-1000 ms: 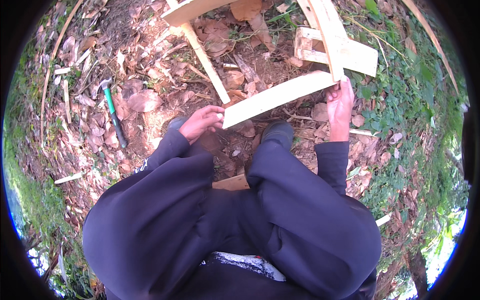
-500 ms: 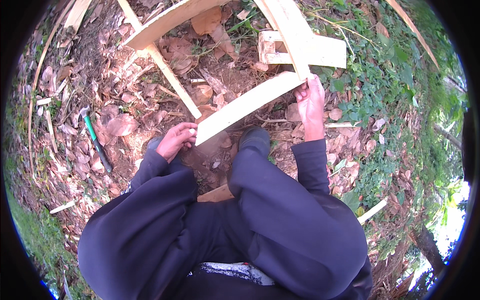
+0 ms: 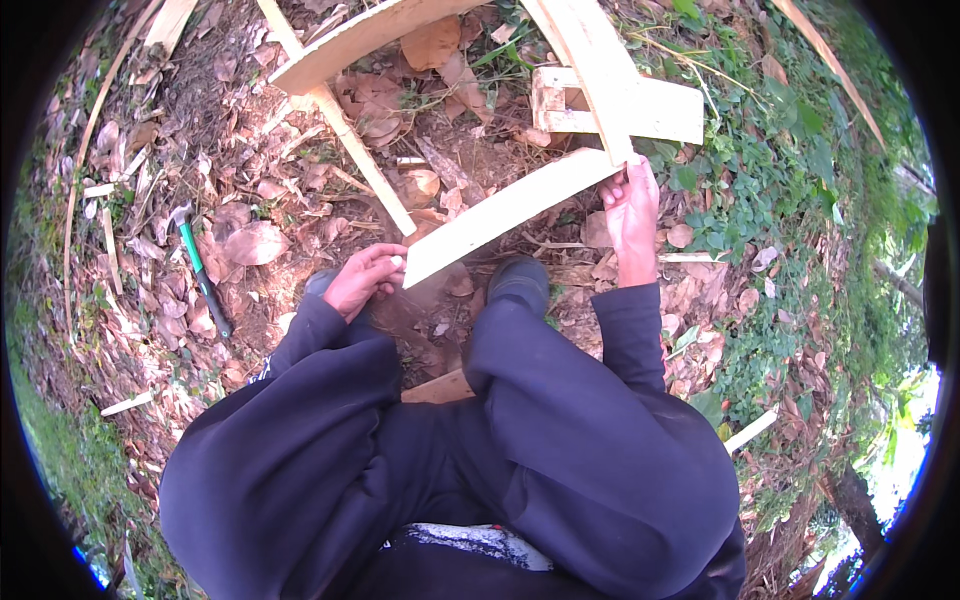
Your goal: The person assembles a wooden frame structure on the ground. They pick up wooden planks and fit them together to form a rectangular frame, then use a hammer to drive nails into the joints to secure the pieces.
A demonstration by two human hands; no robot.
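Note:
A pale wooden board (image 3: 500, 217) slants up to the right in front of my knees, held between my two hands. Its lower left end is pinched in my left hand (image 3: 366, 277), with the fingers closed. At its upper right end my right hand (image 3: 632, 205) grips the corner, where the tip of another long board (image 3: 590, 70) meets it. Whether those two boards are joined there I cannot tell. Behind them a short wooden piece with a slotted end (image 3: 660, 110) lies on the ground.
A hammer (image 3: 203, 275) with a green and black handle lies on the leaves at left. A wide board (image 3: 370, 40) and a thin wooden strip (image 3: 360, 155) cross at the far left. Dry leaves (image 3: 256, 243) cover the soil; green plants (image 3: 790, 130) grow at right.
The view has shifted slightly, so everything sits a little to the right. My hands keep the same hold on the board.

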